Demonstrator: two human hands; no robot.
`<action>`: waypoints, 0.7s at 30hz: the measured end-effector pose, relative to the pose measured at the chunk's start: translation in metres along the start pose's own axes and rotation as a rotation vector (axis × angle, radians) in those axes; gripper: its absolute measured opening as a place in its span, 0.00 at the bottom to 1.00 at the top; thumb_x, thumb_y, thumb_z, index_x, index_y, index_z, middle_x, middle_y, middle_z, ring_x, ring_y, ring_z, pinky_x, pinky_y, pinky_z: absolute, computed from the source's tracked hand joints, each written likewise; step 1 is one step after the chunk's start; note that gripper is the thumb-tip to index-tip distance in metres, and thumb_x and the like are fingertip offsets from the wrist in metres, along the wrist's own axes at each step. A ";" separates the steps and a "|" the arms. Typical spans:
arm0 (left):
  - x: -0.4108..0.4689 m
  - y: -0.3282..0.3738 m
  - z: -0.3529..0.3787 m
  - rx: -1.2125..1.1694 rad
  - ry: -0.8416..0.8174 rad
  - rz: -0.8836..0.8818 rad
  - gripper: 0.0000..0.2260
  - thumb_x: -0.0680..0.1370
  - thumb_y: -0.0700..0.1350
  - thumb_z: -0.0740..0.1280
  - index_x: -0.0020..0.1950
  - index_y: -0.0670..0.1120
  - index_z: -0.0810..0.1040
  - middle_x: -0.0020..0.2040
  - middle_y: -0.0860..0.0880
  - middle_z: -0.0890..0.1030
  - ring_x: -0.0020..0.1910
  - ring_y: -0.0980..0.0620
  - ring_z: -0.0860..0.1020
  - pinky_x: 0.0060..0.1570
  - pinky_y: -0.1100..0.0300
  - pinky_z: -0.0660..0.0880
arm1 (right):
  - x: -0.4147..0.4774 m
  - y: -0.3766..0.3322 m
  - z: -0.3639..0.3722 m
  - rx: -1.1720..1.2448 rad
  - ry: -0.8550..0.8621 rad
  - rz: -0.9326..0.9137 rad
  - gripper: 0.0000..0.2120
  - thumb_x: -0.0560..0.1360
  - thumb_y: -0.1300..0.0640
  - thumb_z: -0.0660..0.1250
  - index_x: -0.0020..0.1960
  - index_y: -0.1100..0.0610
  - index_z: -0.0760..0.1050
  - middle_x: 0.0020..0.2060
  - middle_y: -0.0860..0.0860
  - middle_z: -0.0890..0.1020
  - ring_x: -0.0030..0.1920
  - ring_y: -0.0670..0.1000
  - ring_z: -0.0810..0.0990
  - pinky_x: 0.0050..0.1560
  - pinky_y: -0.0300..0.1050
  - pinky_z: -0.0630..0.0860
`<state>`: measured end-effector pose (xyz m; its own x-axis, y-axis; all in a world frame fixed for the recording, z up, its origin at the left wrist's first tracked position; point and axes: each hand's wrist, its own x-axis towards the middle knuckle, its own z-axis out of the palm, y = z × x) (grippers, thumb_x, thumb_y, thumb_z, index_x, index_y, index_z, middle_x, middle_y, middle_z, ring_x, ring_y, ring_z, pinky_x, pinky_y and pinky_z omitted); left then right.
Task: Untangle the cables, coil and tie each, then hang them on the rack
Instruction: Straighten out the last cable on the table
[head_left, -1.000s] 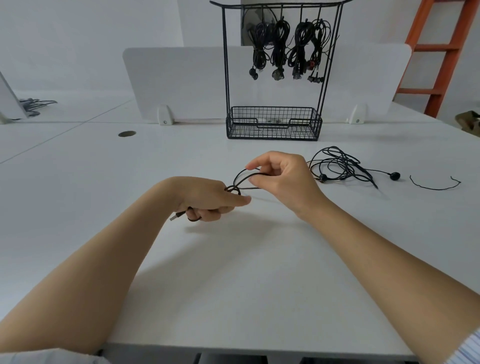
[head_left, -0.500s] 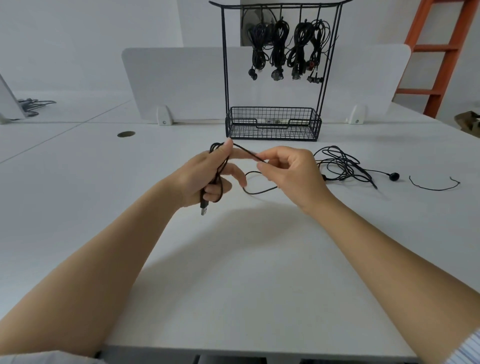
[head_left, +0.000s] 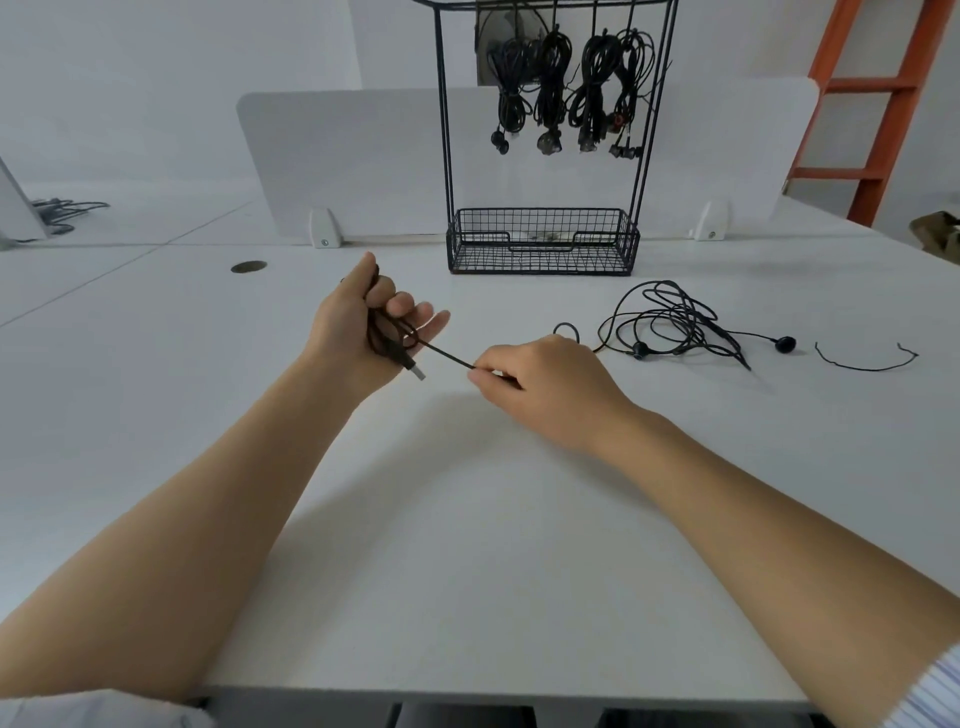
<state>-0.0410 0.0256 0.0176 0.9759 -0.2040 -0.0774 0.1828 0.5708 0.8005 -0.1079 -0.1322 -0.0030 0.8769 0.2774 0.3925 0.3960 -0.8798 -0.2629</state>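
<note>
The left hand (head_left: 374, 322) grips a small coil of the black cable (head_left: 447, 356), with the fingers curled round the loops so that they do not spring apart. The plug (head_left: 417, 370) hangs below the palm. The right hand (head_left: 540, 384) pinches the free length and holds it tight between the two hands, probably to guide the next loop. A tangled cable (head_left: 670, 322) and a loose tie (head_left: 862, 362) wait on the bench (head_left: 467, 519) in front of the rack (head_left: 540, 254).
</note>
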 end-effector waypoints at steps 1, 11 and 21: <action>0.000 0.001 0.000 -0.019 -0.016 -0.031 0.31 0.82 0.54 0.52 0.18 0.47 0.59 0.18 0.52 0.62 0.17 0.54 0.66 0.26 0.67 0.71 | 0.000 0.000 0.000 -0.004 -0.004 -0.005 0.16 0.79 0.49 0.55 0.50 0.57 0.77 0.37 0.54 0.80 0.41 0.56 0.74 0.39 0.45 0.66; -0.002 0.014 -0.002 0.335 0.006 -0.235 0.26 0.77 0.59 0.59 0.25 0.49 0.57 0.19 0.54 0.56 0.14 0.57 0.55 0.14 0.69 0.52 | 0.002 0.008 -0.004 -0.114 -0.043 0.062 0.11 0.78 0.51 0.58 0.54 0.51 0.77 0.47 0.51 0.82 0.51 0.56 0.76 0.43 0.42 0.65; -0.009 0.004 0.002 1.144 -0.094 -0.227 0.26 0.69 0.68 0.64 0.34 0.46 0.62 0.32 0.47 0.74 0.22 0.55 0.58 0.20 0.67 0.55 | 0.003 0.009 -0.008 -0.084 0.103 0.133 0.11 0.77 0.51 0.59 0.53 0.52 0.78 0.44 0.52 0.82 0.49 0.56 0.77 0.44 0.44 0.68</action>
<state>-0.0493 0.0280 0.0225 0.9134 -0.2943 -0.2814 0.0915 -0.5250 0.8462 -0.1035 -0.1421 0.0029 0.8857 0.1197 0.4485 0.2510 -0.9362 -0.2459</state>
